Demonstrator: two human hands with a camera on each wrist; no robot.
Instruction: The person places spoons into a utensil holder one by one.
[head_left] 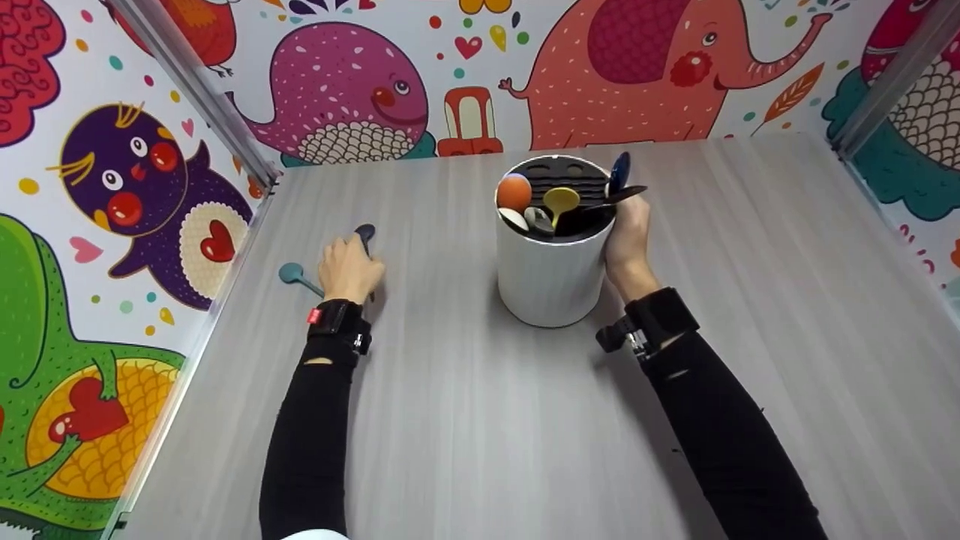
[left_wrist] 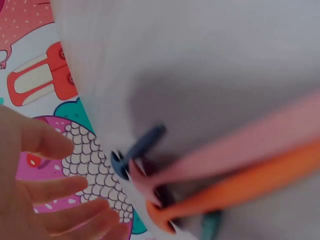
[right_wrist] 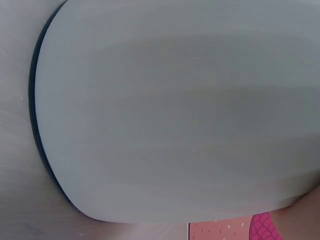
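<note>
My left hand (head_left: 350, 268) is low over the left of the table, beside a dark blue spoon (head_left: 365, 232) and a teal spoon (head_left: 291, 272). In the left wrist view its fingers are spread and apart from the utensils. There, a pink utensil (left_wrist: 240, 142) and an orange utensil (left_wrist: 250, 187) show long, blurred handles; in the head view the hand hides them. My right hand (head_left: 631, 244) holds the right side of a white utensil holder (head_left: 551, 281), its fingers partly hidden. The holder's white wall (right_wrist: 175, 110) fills most of the right wrist view.
In the holder's black slotted top stand a yellow ladle (head_left: 561, 199), an orange round-headed utensil (head_left: 514, 193), a dark blue utensil (head_left: 619, 171) and several others. Cartoon-printed panels (head_left: 472, 67) wall the grey table (head_left: 465, 420) at the back and sides.
</note>
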